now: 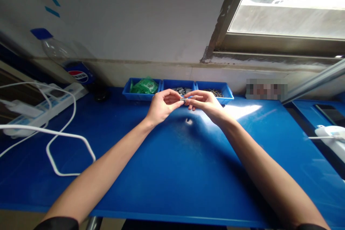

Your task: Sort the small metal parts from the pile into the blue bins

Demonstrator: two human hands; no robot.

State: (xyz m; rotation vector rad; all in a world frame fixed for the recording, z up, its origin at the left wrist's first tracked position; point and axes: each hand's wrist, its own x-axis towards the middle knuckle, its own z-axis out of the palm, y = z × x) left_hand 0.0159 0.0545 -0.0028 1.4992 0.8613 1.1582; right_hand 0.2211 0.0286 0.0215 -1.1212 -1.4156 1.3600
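Above the blue table [161, 172], my left hand [161, 107] and my right hand [208, 105] meet fingertip to fingertip. Both pinch one small grey piece [184, 99] between thumb and fingers; its exact kind is too small to make out, and the fingers partly cover it. Just behind the hands stands a row of three blue bins. A green plastic bag [145, 86] lies in the left bin [126, 95]. Small grey pieces [181, 91] fill the middle bin [176, 83], partly hidden by my hands. Thin metal pins or screws [214, 92] lie in the right bin [229, 95].
At the left are a cola bottle [78, 73], a power strip [40, 109] and a looping white cable [72, 134]. A phone [331, 113] and a white charger [332, 136] lie at the far right. Wall and window [285, 21] rise behind the table.
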